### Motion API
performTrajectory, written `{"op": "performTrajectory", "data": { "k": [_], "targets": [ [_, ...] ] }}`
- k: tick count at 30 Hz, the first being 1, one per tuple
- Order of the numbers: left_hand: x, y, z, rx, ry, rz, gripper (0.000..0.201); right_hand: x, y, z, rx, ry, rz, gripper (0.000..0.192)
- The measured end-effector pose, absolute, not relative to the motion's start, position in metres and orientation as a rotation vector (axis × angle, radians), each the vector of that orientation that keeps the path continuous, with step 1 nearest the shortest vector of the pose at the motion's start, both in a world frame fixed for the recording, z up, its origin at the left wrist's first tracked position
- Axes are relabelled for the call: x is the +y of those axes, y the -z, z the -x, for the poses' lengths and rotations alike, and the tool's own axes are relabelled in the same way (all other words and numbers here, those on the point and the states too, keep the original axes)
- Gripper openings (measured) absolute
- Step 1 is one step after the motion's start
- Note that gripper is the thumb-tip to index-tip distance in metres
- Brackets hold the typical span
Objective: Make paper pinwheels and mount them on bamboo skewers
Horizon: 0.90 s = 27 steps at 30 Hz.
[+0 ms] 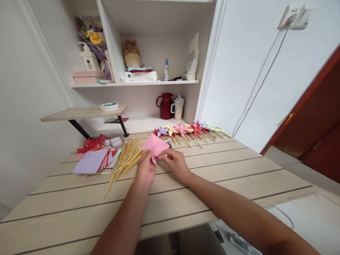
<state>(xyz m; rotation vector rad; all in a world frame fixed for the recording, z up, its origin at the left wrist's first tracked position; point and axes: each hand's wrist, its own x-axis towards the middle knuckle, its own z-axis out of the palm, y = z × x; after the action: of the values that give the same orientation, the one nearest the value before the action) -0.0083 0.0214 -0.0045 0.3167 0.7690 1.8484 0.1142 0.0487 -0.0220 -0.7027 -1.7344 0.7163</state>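
A pink sheet of paper [154, 143] is held up over the middle of the table, with one corner bent down toward me. My left hand [146, 167] grips its lower edge, thumb on top. The fingers of my right hand [175, 162] pinch the paper's lower right side. Just left of the paper lies a loose pile of thin wooden sticks [124, 159]. Beyond that sits a stack of coloured paper squares [90, 162], a lilac one uppermost. Finished paper pinwheels [182, 130] on sticks lie in a row behind my right hand.
Red paper pieces [92, 143] and a clear container [115, 141] stand behind the stack. A small raised shelf [85, 112] carries a round white box [108, 106]. A dark red jug [166, 106] and a cup [178, 107] stand at the back. Cables [255, 88] run down the right wall.
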Motion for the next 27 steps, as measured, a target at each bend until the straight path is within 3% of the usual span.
{"op": "performTrajectory", "data": {
  "k": [9, 27],
  "targets": [
    [0.019, 0.004, 0.004, 0.806, -1.799, -0.424, 0.015, 0.047, 0.007, -0.118, -1.575, -0.991, 0.818, 0.021],
    [0.016, 0.003, -0.001, 0.852, -1.767, -0.630, 0.031, 0.053, 0.005, -0.123, -1.472, -0.959, 0.849, 0.024]
  ]
}}
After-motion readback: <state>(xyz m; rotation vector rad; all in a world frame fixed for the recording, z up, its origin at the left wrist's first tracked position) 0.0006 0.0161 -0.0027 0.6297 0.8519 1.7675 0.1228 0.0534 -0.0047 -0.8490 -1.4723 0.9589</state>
